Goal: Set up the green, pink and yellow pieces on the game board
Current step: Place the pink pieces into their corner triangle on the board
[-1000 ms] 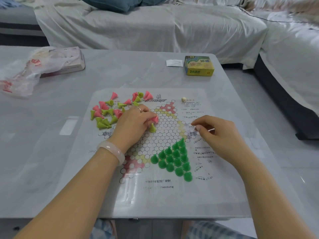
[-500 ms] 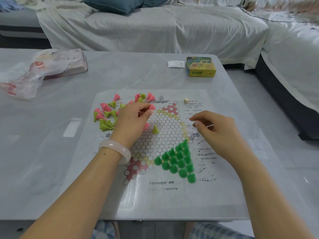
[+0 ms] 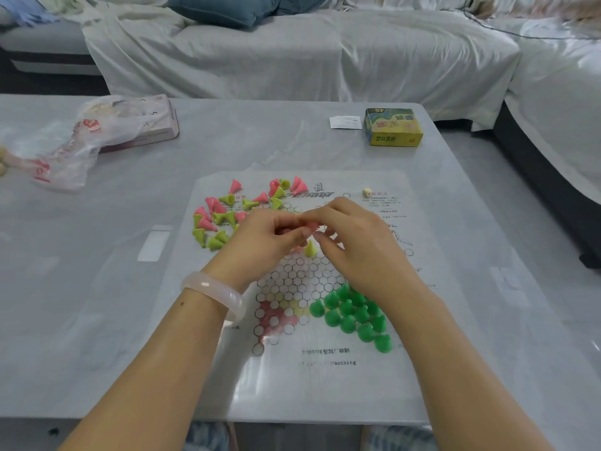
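Note:
The paper game board (image 3: 325, 379) lies flat on the table. Several dark green pieces (image 3: 354, 314) stand in a triangle on its near right corner. One yellow piece (image 3: 310, 249) stands upright on the hexagon grid. Loose pink and yellow pieces (image 3: 227, 216) lie in a pile on the board's far left. My left hand (image 3: 260, 236) and my right hand (image 3: 354, 242) meet fingertip to fingertip over the grid, just above the yellow piece. Between their fingertips is a pink piece (image 3: 311, 226), which both hands pinch. The left hand's curled fingers hide whatever else it holds.
A small die (image 3: 367, 192) sits on the board's far right. A yellow box (image 3: 393, 126) and a paper slip (image 3: 345, 122) lie at the table's far right. At the far left are a plastic bag (image 3: 65, 154) and a pink box (image 3: 156, 125). A covered sofa stands behind.
My right hand moved left from the board's right side to meet my left hand. The left hand shifted slightly right, and a pink piece is now between both hands' fingertips.

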Demonstrator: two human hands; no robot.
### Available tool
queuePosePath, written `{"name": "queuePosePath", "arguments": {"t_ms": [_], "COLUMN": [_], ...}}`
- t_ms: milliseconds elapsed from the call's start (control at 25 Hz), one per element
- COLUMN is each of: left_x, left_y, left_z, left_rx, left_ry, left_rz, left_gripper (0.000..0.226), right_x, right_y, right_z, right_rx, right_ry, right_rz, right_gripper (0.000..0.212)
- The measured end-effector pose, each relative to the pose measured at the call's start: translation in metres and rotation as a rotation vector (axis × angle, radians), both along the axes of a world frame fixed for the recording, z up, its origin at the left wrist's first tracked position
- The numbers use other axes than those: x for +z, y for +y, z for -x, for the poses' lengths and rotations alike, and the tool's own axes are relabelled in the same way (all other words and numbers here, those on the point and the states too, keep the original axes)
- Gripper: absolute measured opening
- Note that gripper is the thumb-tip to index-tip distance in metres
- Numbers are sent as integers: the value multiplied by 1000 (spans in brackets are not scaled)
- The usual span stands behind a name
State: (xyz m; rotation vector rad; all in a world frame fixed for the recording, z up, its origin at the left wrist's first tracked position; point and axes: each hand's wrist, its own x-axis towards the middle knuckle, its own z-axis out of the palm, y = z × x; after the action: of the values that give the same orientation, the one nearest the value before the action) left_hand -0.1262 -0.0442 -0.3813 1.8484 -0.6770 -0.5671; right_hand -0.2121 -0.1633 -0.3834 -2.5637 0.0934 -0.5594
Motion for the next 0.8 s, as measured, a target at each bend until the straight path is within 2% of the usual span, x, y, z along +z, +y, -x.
{"name": "queuePosePath", "arguments": {"t_ms": [160,240,280,360,400,480,600,800], "left_x": [1,0,-3,-11,-15,-23,-29,-27], "left_y": [8,11,12,14,14,11,2,-6], "left_z": [-6,-8,-11,-17,-19,-21,-22,-20], "left_rx": [-40,1,49,130,141,114,79,56], "left_ry": [95,102,60,-192,-330,-481,-585,-611], "left_rz": [31,48,22,-160,-257,-360,-414,-274], "left_gripper": [15,13,14,17,19,21,23,35], "right_x": [0,0,1,6,8,10,7,14], "right_y": [6,4,0,-12,-18,-26,-29,-32], "right_z": [-5,-5,-4,1,4,10,14,19], "right_rx": [18,-38,-94,-240,-308,-405,-442,-427], "right_ry": [-26,-25,-31,-77,-111,-165,-160,-149], "right_rz": [41,15,-27,-178,-258,-374,-441,-417], "right_gripper": [13,9,8,8,9,10,10,9]}}
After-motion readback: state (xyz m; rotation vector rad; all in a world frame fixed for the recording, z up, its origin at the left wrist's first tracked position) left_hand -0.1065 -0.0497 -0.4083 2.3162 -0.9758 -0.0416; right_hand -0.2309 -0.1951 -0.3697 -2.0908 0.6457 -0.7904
